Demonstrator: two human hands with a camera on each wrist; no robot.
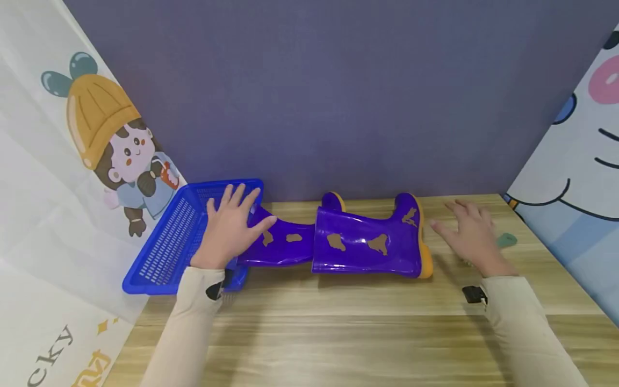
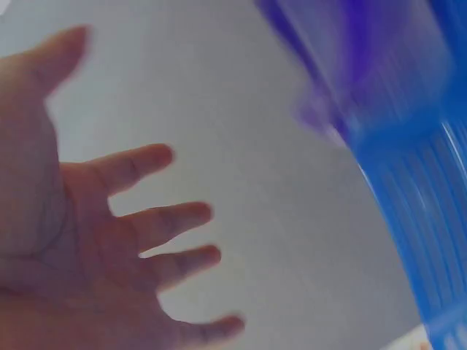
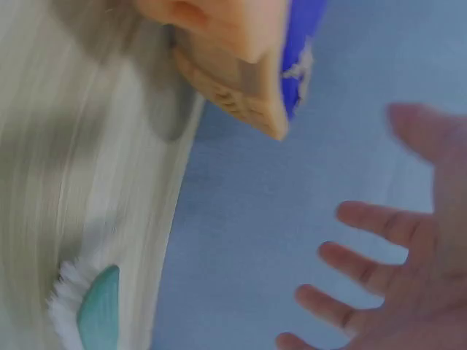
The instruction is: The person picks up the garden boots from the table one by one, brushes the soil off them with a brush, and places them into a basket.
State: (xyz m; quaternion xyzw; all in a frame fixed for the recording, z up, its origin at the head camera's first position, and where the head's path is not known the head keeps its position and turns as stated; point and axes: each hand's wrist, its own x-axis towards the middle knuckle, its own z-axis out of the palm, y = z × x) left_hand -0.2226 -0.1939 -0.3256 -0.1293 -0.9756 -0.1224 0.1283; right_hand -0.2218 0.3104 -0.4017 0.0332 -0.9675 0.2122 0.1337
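Two purple boots (image 1: 367, 242) on wooden table (image 1: 338, 322), lying sideways, shafts toward blue basket (image 1: 164, 247), soles right | left hand (image 1: 229, 228) fingers spread, above basket rim and near boot shaft, contact unclear | right hand (image 1: 471, 234) splayed, holding nothing, just beside soles | teal brush (image 3: 91, 306) under it.
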